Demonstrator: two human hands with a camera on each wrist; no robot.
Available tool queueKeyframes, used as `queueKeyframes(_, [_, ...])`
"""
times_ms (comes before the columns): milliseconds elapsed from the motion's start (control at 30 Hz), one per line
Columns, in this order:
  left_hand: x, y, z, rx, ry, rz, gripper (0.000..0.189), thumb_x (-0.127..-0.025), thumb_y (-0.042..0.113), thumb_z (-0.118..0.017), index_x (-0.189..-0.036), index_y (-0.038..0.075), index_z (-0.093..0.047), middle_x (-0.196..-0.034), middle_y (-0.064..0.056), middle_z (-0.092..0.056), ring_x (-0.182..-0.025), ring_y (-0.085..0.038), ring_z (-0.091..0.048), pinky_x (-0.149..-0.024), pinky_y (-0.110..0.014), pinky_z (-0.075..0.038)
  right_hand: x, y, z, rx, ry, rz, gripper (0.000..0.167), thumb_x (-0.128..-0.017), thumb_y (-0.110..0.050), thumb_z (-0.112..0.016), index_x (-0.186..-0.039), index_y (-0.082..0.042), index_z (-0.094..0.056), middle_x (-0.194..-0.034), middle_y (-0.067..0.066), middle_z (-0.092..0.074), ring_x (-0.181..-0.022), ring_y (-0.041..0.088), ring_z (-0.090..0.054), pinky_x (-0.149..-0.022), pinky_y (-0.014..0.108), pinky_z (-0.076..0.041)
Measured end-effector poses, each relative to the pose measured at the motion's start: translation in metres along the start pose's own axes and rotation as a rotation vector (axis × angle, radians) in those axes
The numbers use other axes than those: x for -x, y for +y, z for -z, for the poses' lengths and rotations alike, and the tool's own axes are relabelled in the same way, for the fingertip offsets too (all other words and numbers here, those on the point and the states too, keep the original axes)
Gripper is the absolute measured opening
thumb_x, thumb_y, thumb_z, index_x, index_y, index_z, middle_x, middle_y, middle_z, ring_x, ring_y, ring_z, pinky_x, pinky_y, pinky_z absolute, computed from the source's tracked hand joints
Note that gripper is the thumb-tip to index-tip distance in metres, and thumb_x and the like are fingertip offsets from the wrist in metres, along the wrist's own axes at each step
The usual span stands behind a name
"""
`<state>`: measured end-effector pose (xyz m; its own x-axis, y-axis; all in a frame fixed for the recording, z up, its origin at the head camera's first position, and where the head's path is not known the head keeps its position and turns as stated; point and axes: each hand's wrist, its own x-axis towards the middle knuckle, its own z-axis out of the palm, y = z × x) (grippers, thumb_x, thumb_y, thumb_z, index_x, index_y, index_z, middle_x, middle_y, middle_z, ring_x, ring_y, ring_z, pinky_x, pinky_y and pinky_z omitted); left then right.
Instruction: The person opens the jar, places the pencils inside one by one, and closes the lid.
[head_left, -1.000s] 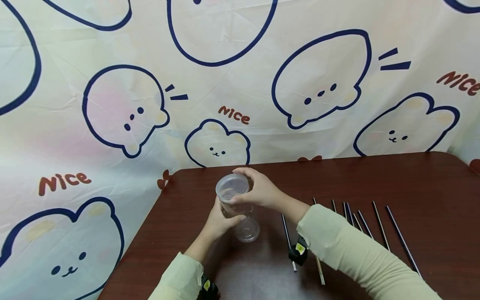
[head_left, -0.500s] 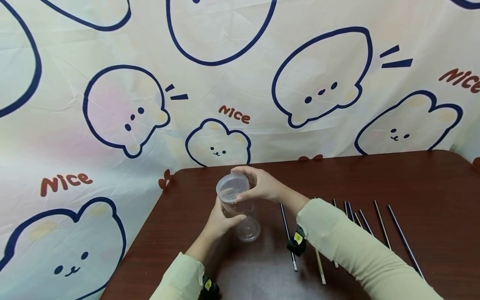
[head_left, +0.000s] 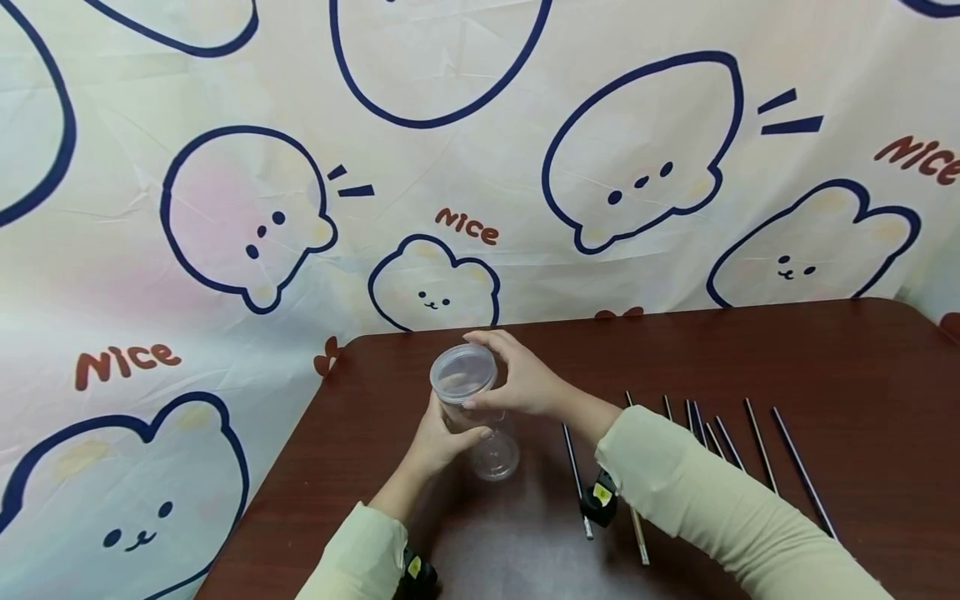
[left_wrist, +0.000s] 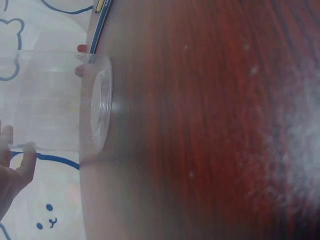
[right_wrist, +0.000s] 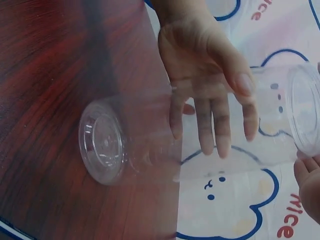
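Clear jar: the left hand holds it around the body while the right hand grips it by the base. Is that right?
Not quite: the right hand grips the clear jar at its top, as the head view shows. The left hand does hold the body.

Head view: from above, fwd/down to tabletop's far edge (head_left: 750,354); wrist views: close-up, rolled sideways, both incl. jar (left_wrist: 55,102) + edge.

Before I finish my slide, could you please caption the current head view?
Left hand holding a clear jar, right hand gripping it near the top, thin sticks lying on the brown table.
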<state>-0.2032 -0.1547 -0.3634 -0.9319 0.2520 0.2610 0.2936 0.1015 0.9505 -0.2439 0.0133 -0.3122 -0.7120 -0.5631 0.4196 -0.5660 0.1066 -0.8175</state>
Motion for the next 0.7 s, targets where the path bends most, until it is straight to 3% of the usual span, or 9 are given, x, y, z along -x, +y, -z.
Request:
queueKeyframes(133, [0.0,0.0,0.001,-0.022,0.007,-0.001,0.08,-0.068,-0.009,-0.064,-0.129,0.0,-0.014,-0.122,-0.018,-0.035,-0.098,-0.017,-0.048,-0.079,-0.025,-0.041,-0.004,-0.002,-0.006,0.041,-0.003,0.007,0.075,-0.063,-0.019,-0.077,-0.127,-0.009,-0.038,-0.124,0.008,-0.037,-0.104,0.018,-0.04,-0.08,0.032,-0.039])
queueKeyframes(367, [0.0,-0.001,0.002,-0.002,-0.02,0.001,0.081,-0.069,-0.009,-0.063,-0.13,0.001,-0.011,-0.124,-0.018,-0.032,-0.099,-0.02,-0.049,-0.077,-0.025,-0.042,-0.007,-0.009,-0.005,0.086,-0.007,-0.059,0.073,-0.062,-0.026,-0.077,-0.124,-0.012,-0.043,-0.122,0.005,-0.04,-0.101,0.017,-0.042,-0.077,0.031,-0.041])
queueKeyframes(567, [-0.001,0.003,0.001,-0.033,-0.032,-0.023,0.082,-0.069,-0.005,-0.065,-0.131,0.002,-0.012,-0.127,-0.016,-0.03,-0.107,-0.024,-0.041,-0.084,-0.025,-0.037,-0.011,-0.005,0.003,-0.027,-0.051,-0.038,0.066,-0.065,-0.017,-0.075,-0.123,-0.009,-0.043,-0.117,0.005,-0.045,-0.098,0.018,-0.046,-0.077,0.032,-0.042])
queueKeyframes(700, [-0.001,0.001,0.004,-0.046,-0.042,-0.042,0.084,-0.068,-0.004,-0.067,-0.132,0.003,-0.011,-0.127,-0.017,-0.031,-0.108,-0.026,-0.041,-0.085,-0.026,-0.037,-0.011,-0.007,0.005,-0.069,-0.059,-0.017,0.065,-0.067,-0.014,-0.073,-0.124,-0.008,-0.042,-0.125,0.005,-0.041,-0.102,0.018,-0.045,-0.079,0.031,-0.041])
